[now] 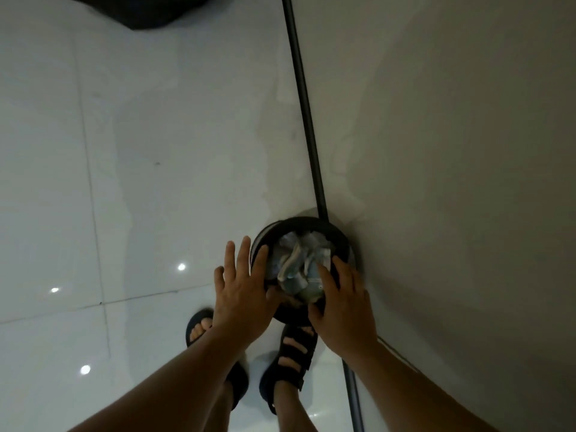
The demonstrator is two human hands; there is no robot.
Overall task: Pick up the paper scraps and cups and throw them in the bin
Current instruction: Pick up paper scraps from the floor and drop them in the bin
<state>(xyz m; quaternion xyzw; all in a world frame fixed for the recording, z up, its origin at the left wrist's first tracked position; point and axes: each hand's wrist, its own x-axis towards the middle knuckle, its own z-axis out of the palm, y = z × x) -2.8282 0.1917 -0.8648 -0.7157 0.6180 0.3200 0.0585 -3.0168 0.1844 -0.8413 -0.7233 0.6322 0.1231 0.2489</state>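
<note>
Here, head view: looking down at the floor (pixel 124 182) where it meets the wall (pixel 452 151).
Bin (pixel 311 221): round, dark, standing at the floor's edge, against the dark skirting strip (pixel 307 120).
Paper scraps (pixel 297 263): crumpled, piled inside the bin up to its rim.
Left hand (pixel 243 291): fingers straight and spread over the bin's left rim, grasping nothing.
Right hand (pixel 343 304): fingers extended over the right rim, tips at the paper, released.
Sandals (pixel 296 347): on the person's feet, just beside the bin.
</note>
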